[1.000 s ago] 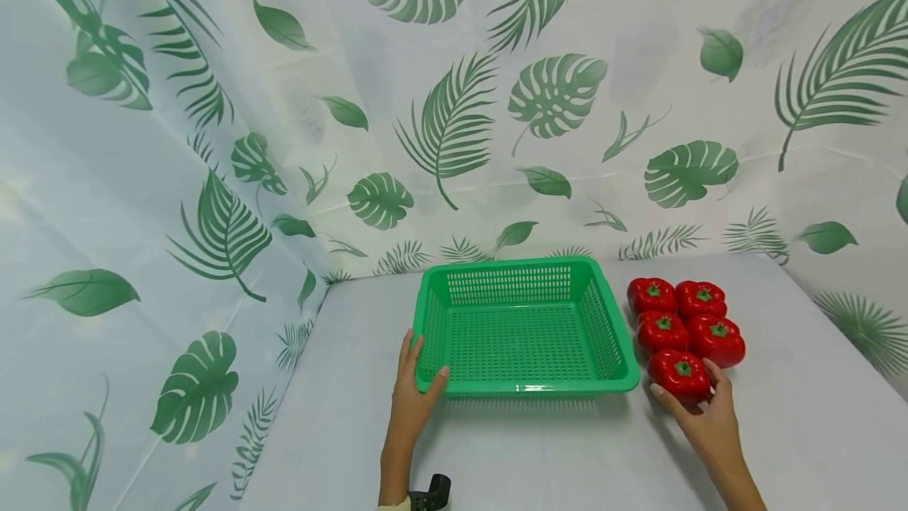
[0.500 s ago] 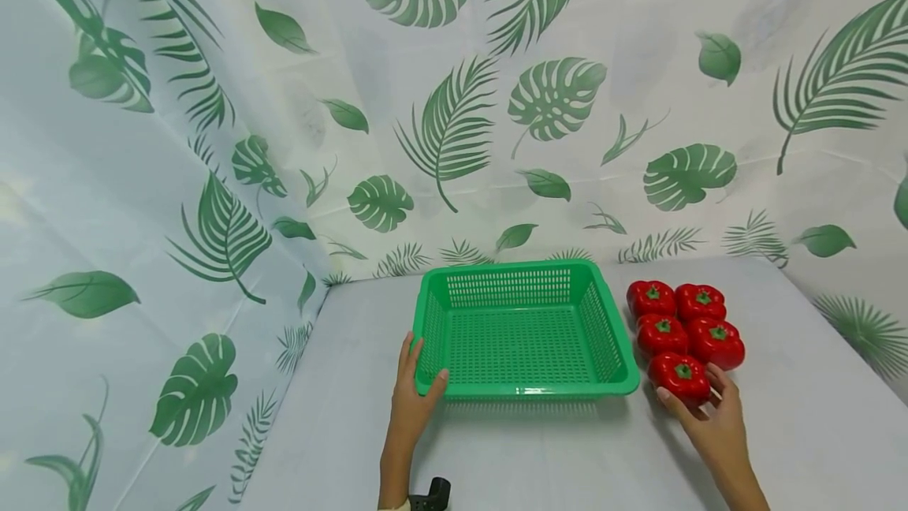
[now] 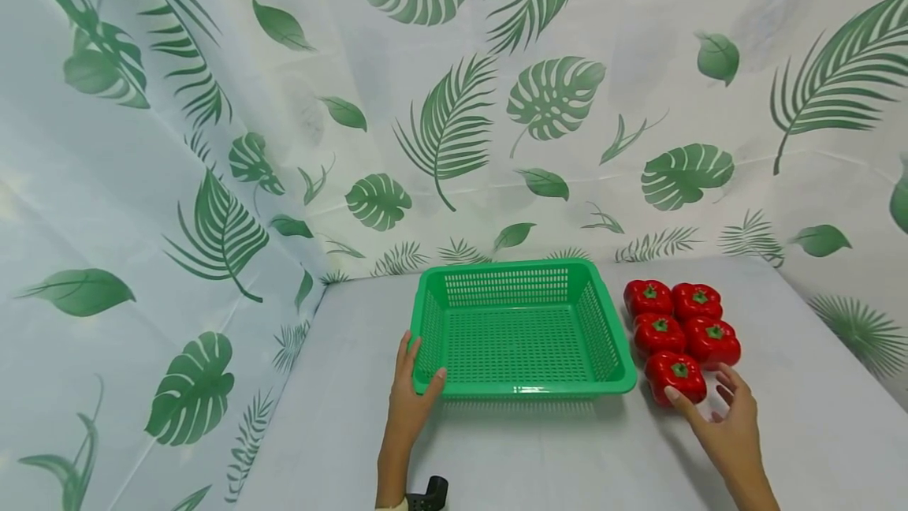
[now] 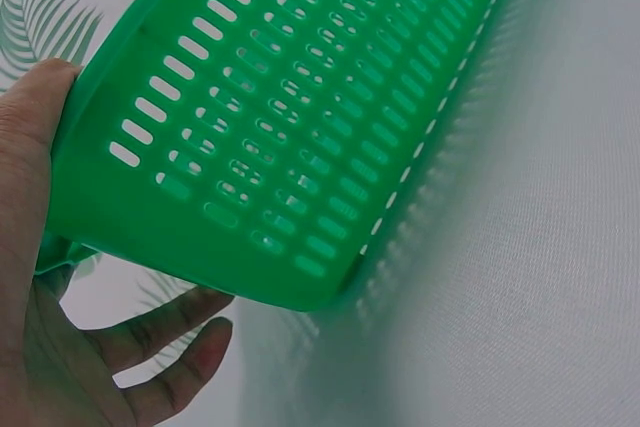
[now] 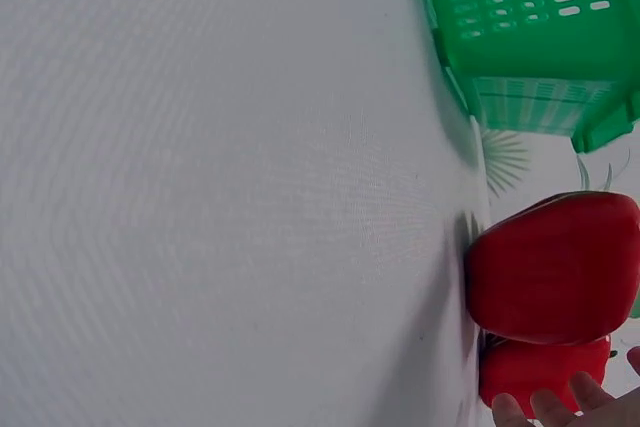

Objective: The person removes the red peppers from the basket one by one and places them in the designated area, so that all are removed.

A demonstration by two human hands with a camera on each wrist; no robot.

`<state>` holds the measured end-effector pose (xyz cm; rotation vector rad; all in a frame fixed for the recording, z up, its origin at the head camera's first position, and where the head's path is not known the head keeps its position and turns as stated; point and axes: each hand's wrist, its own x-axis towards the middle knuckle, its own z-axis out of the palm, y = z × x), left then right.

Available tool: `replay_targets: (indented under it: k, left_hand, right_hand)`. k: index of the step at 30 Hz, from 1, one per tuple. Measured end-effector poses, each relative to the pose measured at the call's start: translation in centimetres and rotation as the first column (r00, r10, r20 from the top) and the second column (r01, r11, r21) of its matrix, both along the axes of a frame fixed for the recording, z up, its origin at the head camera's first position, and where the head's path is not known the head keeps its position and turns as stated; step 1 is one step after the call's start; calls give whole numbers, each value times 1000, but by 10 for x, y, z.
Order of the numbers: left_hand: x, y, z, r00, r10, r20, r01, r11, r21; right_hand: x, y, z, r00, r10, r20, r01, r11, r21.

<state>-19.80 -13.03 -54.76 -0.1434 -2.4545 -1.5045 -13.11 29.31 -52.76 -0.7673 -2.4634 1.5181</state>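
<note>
A green plastic basket (image 3: 514, 345) with slotted walls lies on the white cloth, nothing inside it. My left hand (image 3: 409, 399) holds its near left corner, thumb at the front rim and fingers along the left side; the left wrist view shows the thumb on the rim (image 4: 75, 162). To the basket's right, several red bell peppers with green stems sit in a tight group. My right hand (image 3: 731, 420) is beside the nearest bell pepper (image 3: 674, 378), fingers spread and apart from it, the thumb tip close to its front. In the right wrist view only fingertips (image 5: 550, 409) show, near the peppers.
Two bell peppers stand in the back row, left (image 3: 648, 298) and right (image 3: 697, 302). Before them are another pepper (image 3: 658, 335) and a larger one (image 3: 712, 341). Leaf-printed cloth (image 3: 461, 140) rises behind and left of the table (image 3: 340, 385).
My right hand has loosened from the nearest bell pepper and drawn slightly back to the right. The peppers stay in place, and the left hand keeps its hold on the basket.
</note>
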Motion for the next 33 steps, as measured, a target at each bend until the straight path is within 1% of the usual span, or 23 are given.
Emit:
replay_targets:
  k: [3, 6, 10, 12, 14, 15, 17, 18, 20, 22, 24, 25, 27, 30, 32, 33]
  left_hand:
    - [-1, 1, -1, 1000, 0, -1, 0, 1000, -3]
    - [-1, 2, 0, 1000, -2, 2, 2, 1000, -2]
    - [-2, 4, 2, 1000, -7, -1, 7, 1000, 2]
    - [-1, 5, 2, 1000, -10, -7, 10, 1000, -2]
    - [-1, 5, 3, 1000, -9, -4, 9, 1000, -15]
    - [0, 6, 3, 1000, -7, -1, 7, 1000, -20]
    - [1, 6, 4, 1000, 2, 9, -1, 999, -49]
    - [2, 6, 5, 1000, 10, 21, -8, 998, -66]
    - [4, 6, 8, 999, 27, 32, -24, 993, -112]
    - [5, 5, 11, 998, 43, 35, -37, 984, -173]
    - [4, 4, 15, 998, 51, 26, -43, 970, -239]
    - [4, 3, 16, 998, 53, 20, -46, 961, -271]
    - [3, 1, 20, 998, 55, -5, -54, 938, -343]
    - [2, -2, 26, 998, 58, -39, -69, 899, -433]
    - [2, -4, 31, 996, 62, -64, -85, 867, -490]
    - [1, -5, 34, 996, 68, -65, -92, 851, -517]
  right_hand:
    - [1, 1, 4, 1000, -10, -3, 10, 1000, 24]
    - [4, 2, 10, 999, -33, -38, 34, 998, 47]
    - [6, 3, 18, 989, -103, -110, 111, 991, 77]
    - [7, 3, 22, 976, -141, -164, 160, 981, 107]
    - [8, 0, 27, 955, -166, -244, 206, 967, 148]
    - [8, -1, 29, 942, -171, -288, 227, 958, 174]
    - [8, -4, 34, 907, -157, -391, 260, 939, 226]
    - [8, -6, 37, 890, -137, -434, 267, 930, 253]
    - [5, -10, 43, 860, -64, -507, 254, 914, 316]
    - [0, -14, 48, 842, 39, -538, 204, 900, 385]
    - [-5, -20, 53, 835, 143, -532, 131, 886, 444]
    - [-8, -22, 53, 827, 193, -528, 94, 878, 469]
    - [-14, -28, 54, 817, 278, -504, 29, 854, 519]
    - [-23, -34, 54, 796, 396, -457, -60, 804, 592]
    - [-30, -38, 55, 791, 467, -396, -112, 746, 657]
    - [-34, -39, 55, 794, 496, -350, -137, 708, 693]
